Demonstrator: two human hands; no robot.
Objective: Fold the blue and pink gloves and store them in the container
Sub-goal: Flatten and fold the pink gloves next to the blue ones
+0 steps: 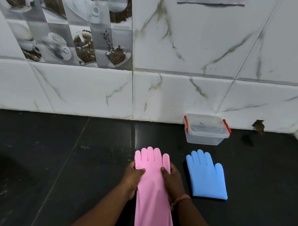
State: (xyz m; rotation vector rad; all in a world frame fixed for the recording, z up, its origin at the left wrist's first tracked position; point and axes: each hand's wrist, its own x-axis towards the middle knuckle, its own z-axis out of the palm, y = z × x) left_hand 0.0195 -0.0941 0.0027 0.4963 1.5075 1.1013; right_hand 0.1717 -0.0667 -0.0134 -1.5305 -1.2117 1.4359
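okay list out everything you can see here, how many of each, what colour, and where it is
pink glove: one, pink, flat on the counter at bottom centre, fingers pointing toward the wall
blue glove: one, blue, flat on the counter right of the pink one, apart from it
container: one, clear plastic with red clips, lid on, by the wall behind the blue glove
counter: one, black, shiny
wall tiles: white marble pattern, with coffee-picture tiles at upper left
wall hole: one, dark, right of the container
left hand: one, grips the pink glove's left edge
right hand: one, thread band at the wrist, grips the pink glove's right edge
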